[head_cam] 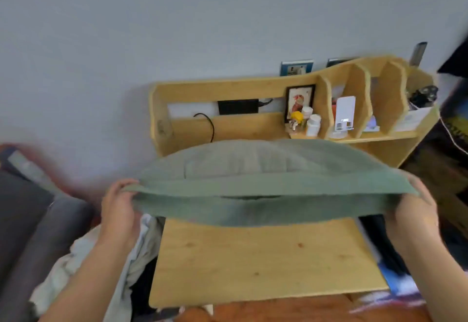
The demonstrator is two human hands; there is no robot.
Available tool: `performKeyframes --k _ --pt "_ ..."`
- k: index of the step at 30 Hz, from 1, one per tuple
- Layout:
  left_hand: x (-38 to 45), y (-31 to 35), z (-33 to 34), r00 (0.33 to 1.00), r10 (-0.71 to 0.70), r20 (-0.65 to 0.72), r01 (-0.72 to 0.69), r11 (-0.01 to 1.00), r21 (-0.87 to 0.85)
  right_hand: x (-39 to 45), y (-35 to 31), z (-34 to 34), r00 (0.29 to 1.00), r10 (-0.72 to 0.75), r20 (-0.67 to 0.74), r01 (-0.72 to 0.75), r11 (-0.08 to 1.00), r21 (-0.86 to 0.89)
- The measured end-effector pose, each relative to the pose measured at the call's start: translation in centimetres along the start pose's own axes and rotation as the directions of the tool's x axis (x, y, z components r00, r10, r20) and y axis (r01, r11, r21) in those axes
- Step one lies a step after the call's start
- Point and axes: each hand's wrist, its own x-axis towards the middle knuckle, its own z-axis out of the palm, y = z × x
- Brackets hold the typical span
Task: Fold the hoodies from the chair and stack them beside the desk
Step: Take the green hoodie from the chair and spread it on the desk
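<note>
Sage-green fleece, the soft hoodie [266, 195], hangs stretched between two grips: the left hand [119, 210] pinches one end, the right hand [415, 210] clasps the other, fingers curled round the cloth. Both forearms reach forward, spread wide, wrists level. Below the grips lies the pale wooden counter [266, 258]; beyond them its shelf unit [354, 88]. This looks like mid-fold, so the next move likely calls for lowering the cloth flat. Left of the left grip, crumpled whitish clothes [83, 258] wait.
</note>
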Motion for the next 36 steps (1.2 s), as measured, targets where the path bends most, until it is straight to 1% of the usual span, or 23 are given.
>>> performKeyframes --k 2,4,5,6,7,9,11,13,15,17,19,22,24,25,26,27,28,29,31,33,34,35,36 --pt "-3.0 -8.1 -3.8 0.97 -0.233 -0.074 0.244 0.942 0.232 -1.2 7.5 -4.5 0.983 0.175 -0.058 -0.184 0.961 -0.206" --pt "-5.8 -14.1 -6.1 0.859 -0.499 -0.115 0.508 0.803 0.312 -2.2 13.6 -8.2 0.921 0.383 -0.075 -0.382 0.844 -0.377" --pt "-7.2 -16.2 -6.7 0.788 -0.602 -0.128 0.609 0.731 0.309 -2.5 15.9 -9.7 0.868 0.491 -0.07 -0.475 0.783 -0.401" --pt "-8.4 -17.7 -7.2 0.747 -0.647 -0.154 0.656 0.682 0.323 -2.8 17.4 -10.9 0.827 0.558 -0.069 -0.537 0.746 -0.393" --pt "-9.2 -18.7 -7.5 0.747 -0.641 -0.176 0.653 0.659 0.372 -2.9 18.4 -11.8 0.805 0.588 -0.081 -0.57 0.727 -0.383" --pt "-9.9 -19.5 -7.8 0.808 -0.56 -0.184 0.564 0.646 0.513 -2.2 20.1 -13.0 0.778 0.618 -0.111 -0.596 0.673 -0.438" --pt "-9.9 -19.8 -8.1 0.864 -0.464 -0.194 0.459 0.569 0.682 -1.0 21.3 -13.6 0.77 0.623 -0.138 -0.589 0.612 -0.528" --pt "-9.5 -19.8 -8.4 0.892 -0.426 -0.154 0.369 0.486 0.792 -0.2 22.5 -13.4 0.753 0.651 -0.102 -0.59 0.597 -0.544" --pt "-8.7 -20.3 -9.3 0.9 -0.414 -0.137 0.352 0.506 0.787 0.8 23.9 -12.9 0.765 0.634 -0.112 -0.572 0.588 -0.572" --pt "-7.9 -22.2 -11.1 0.91 -0.402 -0.104 0.322 0.525 0.788 2.6 25.6 -13.0 0.822 0.548 -0.158 -0.497 0.552 -0.67" --pt "-8.3 -22.5 -11.4 0.908 -0.403 -0.113 0.327 0.515 0.792 3.8 26.1 -13.1 0.858 0.473 -0.199 -0.429 0.447 -0.785" --pt "-8.5 -21.6 -10.6 0.87 -0.46 -0.18 0.443 0.566 0.695 3.4 23.2 -11.5 0.802 0.57 -0.181 -0.48 0.432 -0.763" --pt "-7.5 -20.7 -10.2 0.807 -0.576 -0.13 0.538 0.627 0.564 4.7 21.3 -10.4 0.789 0.589 -0.173 -0.521 0.493 -0.697" --pt "-6.7 -20.4 -10.3 0.805 -0.584 -0.107 0.543 0.651 0.531 5.7 20.4 -10.0 0.806 0.573 -0.148 -0.504 0.535 -0.678" --pt "-6.0 -20.2 -10.3 0.839 -0.531 -0.118 0.501 0.669 0.549 6.4 19.5 -9.6 0.833 0.54 -0.119 -0.471 0.581 -0.664" --pt "-5.6 -20.0 -10.1 0.884 -0.448 -0.138 0.427 0.651 0.628 7.2 19.1 -9.5 0.864 0.495 -0.093 -0.415 0.595 -0.688" --pt "-5.3 -20.1 -10.2 0.914 -0.382 -0.134 0.35 0.579 0.736 7.5 19.2 -9.9 0.89 0.45 -0.079 -0.34 0.538 -0.771" --pt "-5.2 -20.4 -10.2 0.925 -0.368 -0.092 0.269 0.467 0.842 7.5 19.5 -10.5 0.904 0.418 -0.087 -0.272 0.408 -0.871" --pt "-6.1 -21.1 -10.5 0.904 -0.427 0.025 0.054 0.174 0.983 6.0 20.6 -12.0 0.926 0.372 -0.065 -0.117 0.117 -0.986" --pt "-7.7 -21.8 -10.5 0.885 -0.458 0.087 -0.087 0.023 0.996 3.8 21.8 -12.6 0.958 0.283 0.044 0.04 0.022 -0.999" --pt "-8.5 -22.0 -10.3 0.898 -0.423 0.117 -0.153 -0.05 0.987 2.6 22.2 -12.3 0.971 0.181 0.158 0.159 0.012 -0.987" --pt "-8.9 -22.5 -10.2 0.928 -0.333 0.166 -0.221 -0.132 0.966 2.1 23.1 -12.2 0.947 0.11 0.3 0.3 0.015 -0.954" --pt "-9.5 -22.8 -9.8 0.934 -0.263 0.244 -0.304 -0.222 0.926 1.2 23.9 -11.8 0.883 0.098 0.458 0.461 -0.007 -0.887"
